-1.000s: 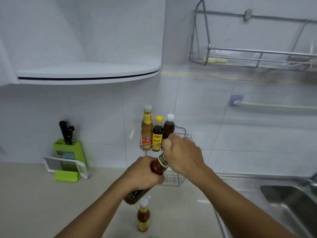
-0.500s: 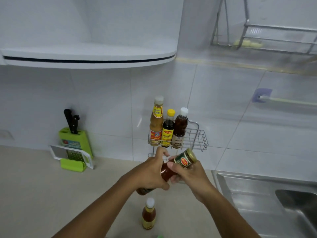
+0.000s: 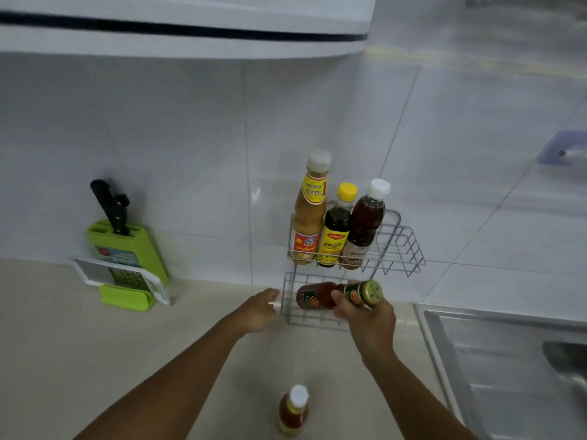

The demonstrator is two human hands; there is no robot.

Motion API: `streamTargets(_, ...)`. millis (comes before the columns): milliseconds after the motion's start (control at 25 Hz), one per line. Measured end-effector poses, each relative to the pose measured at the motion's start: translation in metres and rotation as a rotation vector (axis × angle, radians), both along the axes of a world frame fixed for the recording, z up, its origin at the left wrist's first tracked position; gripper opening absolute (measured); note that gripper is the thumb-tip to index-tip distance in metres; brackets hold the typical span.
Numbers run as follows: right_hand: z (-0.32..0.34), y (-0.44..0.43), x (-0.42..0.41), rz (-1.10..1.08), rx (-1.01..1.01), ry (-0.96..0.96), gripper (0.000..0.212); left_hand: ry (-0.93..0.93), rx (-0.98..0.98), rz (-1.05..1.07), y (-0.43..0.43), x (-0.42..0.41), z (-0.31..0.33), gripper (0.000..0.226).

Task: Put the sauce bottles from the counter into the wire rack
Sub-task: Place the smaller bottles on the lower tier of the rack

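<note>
A two-tier wire rack (image 3: 403,249) stands against the tiled wall. Its upper tier holds three upright bottles: a tall tan one (image 3: 309,214), a dark one with a yellow cap (image 3: 336,227) and a brown one with a white cap (image 3: 362,223). My right hand (image 3: 368,315) grips a red sauce bottle (image 3: 320,295) with a gold cap, held sideways in front of the lower tier. My left hand (image 3: 260,309) is just left of the rack, fingers apart, holding nothing. A small orange bottle with a white cap (image 3: 293,411) stands on the counter between my forearms.
A green knife block (image 3: 127,249) with black-handled knives and a grater (image 3: 127,281) sit at the back left. A steel sink (image 3: 514,369) lies to the right. A white corner shelf (image 3: 190,36) overhangs the counter above.
My left hand has let go of the red bottle and moved left. My right hand now holds it alone, lying sideways by the rack's lower tier. The view has tilted down and closer.
</note>
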State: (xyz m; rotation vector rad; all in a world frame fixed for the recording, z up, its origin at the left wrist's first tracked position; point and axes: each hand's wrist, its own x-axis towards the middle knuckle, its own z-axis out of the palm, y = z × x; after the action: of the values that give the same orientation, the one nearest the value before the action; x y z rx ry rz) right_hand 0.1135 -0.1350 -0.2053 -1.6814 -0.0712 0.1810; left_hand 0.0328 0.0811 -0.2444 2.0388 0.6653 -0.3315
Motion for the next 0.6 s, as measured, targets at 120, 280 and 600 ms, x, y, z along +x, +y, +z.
streamTargets(120, -0.019, 0.014, 0.005, 0.02, -0.092, -0.078, 0.035, 0.007, -0.056, 0.006, -0.001, 0.014, -0.017, 0.061)
streamTargets(280, -0.027, 0.034, 0.022, 0.158, -0.25, -0.202, 0.037, -0.043, -0.134, -0.002, -0.004, 0.023, -0.026, 0.051)
streamTargets(600, -0.033, 0.074, 0.043, 0.448, -0.372, -0.218, 0.037, -0.063, -0.153, -0.023, -0.003, 0.017, -0.024, 0.072)
